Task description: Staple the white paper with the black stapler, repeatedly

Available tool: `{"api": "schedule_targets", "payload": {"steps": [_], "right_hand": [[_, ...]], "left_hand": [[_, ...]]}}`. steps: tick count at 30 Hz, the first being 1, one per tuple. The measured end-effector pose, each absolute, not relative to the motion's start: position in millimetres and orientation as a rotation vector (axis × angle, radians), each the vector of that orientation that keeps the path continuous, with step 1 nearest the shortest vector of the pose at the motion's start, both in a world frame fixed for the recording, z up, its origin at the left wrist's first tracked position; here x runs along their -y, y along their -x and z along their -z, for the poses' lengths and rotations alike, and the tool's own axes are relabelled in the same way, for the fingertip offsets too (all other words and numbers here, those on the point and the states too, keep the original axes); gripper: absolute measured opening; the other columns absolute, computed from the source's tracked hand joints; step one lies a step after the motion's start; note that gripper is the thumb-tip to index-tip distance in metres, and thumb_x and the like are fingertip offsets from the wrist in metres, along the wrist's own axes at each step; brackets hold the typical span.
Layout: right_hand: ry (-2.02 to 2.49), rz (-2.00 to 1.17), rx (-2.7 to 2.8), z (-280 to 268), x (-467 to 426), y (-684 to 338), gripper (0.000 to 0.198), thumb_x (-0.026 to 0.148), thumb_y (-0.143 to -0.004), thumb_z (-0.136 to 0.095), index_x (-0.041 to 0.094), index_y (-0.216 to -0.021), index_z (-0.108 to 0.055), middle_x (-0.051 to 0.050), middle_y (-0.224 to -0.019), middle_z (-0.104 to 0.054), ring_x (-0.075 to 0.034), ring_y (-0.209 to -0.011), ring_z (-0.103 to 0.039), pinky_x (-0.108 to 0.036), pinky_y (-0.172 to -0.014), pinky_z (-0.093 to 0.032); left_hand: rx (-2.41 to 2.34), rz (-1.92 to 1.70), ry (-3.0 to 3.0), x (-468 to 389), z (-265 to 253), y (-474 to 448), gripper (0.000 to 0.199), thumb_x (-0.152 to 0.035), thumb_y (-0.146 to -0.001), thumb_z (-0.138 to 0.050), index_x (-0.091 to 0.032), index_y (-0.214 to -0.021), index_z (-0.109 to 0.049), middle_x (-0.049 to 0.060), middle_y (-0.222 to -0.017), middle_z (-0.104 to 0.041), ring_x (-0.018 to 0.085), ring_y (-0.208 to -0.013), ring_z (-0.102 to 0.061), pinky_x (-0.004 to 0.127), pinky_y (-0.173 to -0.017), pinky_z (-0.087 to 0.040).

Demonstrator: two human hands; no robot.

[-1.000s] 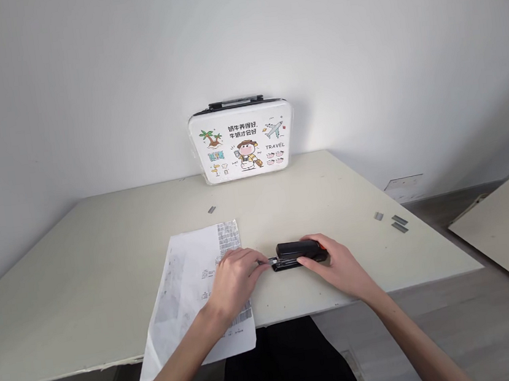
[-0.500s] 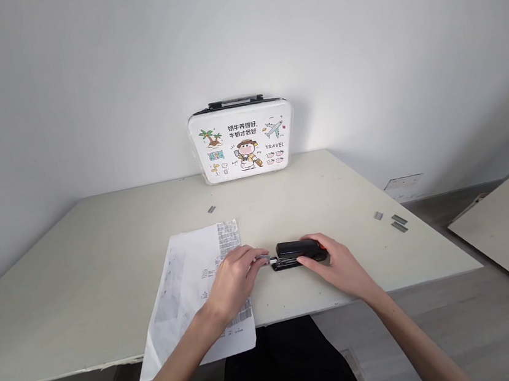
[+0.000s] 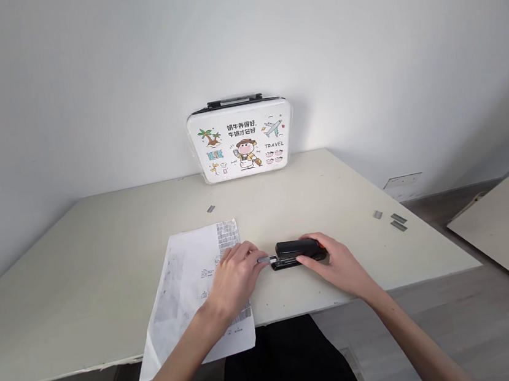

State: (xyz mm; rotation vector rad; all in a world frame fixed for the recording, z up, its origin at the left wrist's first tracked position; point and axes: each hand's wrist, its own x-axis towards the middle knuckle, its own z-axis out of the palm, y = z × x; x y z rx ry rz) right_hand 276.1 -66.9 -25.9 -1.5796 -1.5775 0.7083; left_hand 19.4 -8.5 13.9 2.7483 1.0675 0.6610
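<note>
A black stapler (image 3: 299,248) with a bit of red at its right end lies on the table to the right of the paper. My right hand (image 3: 338,264) is closed around its right end, thumb along the near side. From its left end sticks out a small white part (image 3: 273,259). My left hand (image 3: 236,274) pinches a thin grey staple strip (image 3: 263,259) against that end; how far it goes inside cannot be made out. Under my left wrist lies a printed sheet of paper (image 3: 177,280), its near edge hanging over the table.
A white cartoon-printed case (image 3: 242,142) with a black handle stands against the wall at the table's back. Loose staple strips (image 3: 398,222) lie near the right edge, with more small grey strips (image 3: 211,209) beyond the paper. The table's front edge (image 3: 360,297) is close by.
My left fingers have shifted slightly and show more of the grey strip at the stapler's left end. My right hand and the stapler have stayed nearly still.
</note>
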Motion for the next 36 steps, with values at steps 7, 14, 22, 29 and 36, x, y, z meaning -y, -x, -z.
{"api": "schedule_targets", "payload": {"steps": [7, 14, 22, 29, 36], "right_hand": [[1.575, -0.687, 1.591, 28.9, 65.8, -277.6, 0.039, 0.056, -0.094, -0.064, 0.032, -0.124, -0.063, -0.004, -0.130, -0.070, -0.028, -0.120, -0.065, -0.043, -0.099, -0.055], [1.579, -0.691, 1.587, 26.8, 66.2, -276.6, 0.039, 0.055, -0.094, -0.064, 0.032, -0.125, -0.063, -0.005, -0.131, -0.070, -0.029, -0.122, -0.065, -0.044, -0.099, -0.055], [1.552, -0.634, 1.549, 27.9, 67.1, -277.6, 0.035, 0.057, -0.093, -0.066, 0.033, -0.118, -0.069, -0.006, -0.127, -0.071, -0.030, -0.119, -0.062, -0.049, -0.101, -0.053], [1.504, -0.732, 1.565, 27.9, 66.6, -279.4, 0.036, 0.058, -0.095, -0.062, 0.031, -0.119, -0.067, -0.006, -0.125, -0.072, -0.028, -0.111, -0.067, -0.039, -0.086, -0.058], [1.493, -0.756, 1.583, 28.2, 67.0, -280.5, 0.036, 0.057, -0.097, -0.060, 0.029, -0.118, -0.065, -0.007, -0.121, -0.072, -0.027, -0.105, -0.068, -0.036, -0.079, -0.058]], "left_hand": [[-1.079, -0.590, -2.768, 8.2, -13.6, -22.8, 0.019, -0.023, -0.107, -0.054, -0.020, -0.108, -0.073, 0.006, -0.102, -0.071, 0.023, -0.092, -0.068, 0.045, -0.087, -0.055], [-1.079, -0.598, -2.722, 2.2, -6.0, -16.1, 0.015, -0.029, -0.103, -0.063, -0.023, -0.112, -0.073, 0.005, -0.105, -0.072, 0.025, -0.097, -0.069, 0.047, -0.092, -0.055], [-0.792, -0.637, -2.618, -22.7, -11.3, 8.6, 0.022, -0.038, -0.103, -0.062, -0.023, -0.104, -0.079, 0.006, -0.097, -0.077, 0.021, -0.092, -0.071, 0.038, -0.084, -0.058], [-0.631, -0.595, -2.572, -34.7, -9.6, -10.2, 0.027, -0.046, -0.099, -0.067, -0.023, -0.101, -0.080, 0.007, -0.093, -0.078, 0.021, -0.086, -0.071, 0.037, -0.079, -0.057], [-0.566, -0.560, -2.538, -45.8, -5.1, -29.8, 0.023, -0.045, -0.096, -0.072, -0.023, -0.092, -0.078, 0.004, -0.094, -0.077, 0.020, -0.086, -0.070, 0.031, -0.073, -0.052]]}}
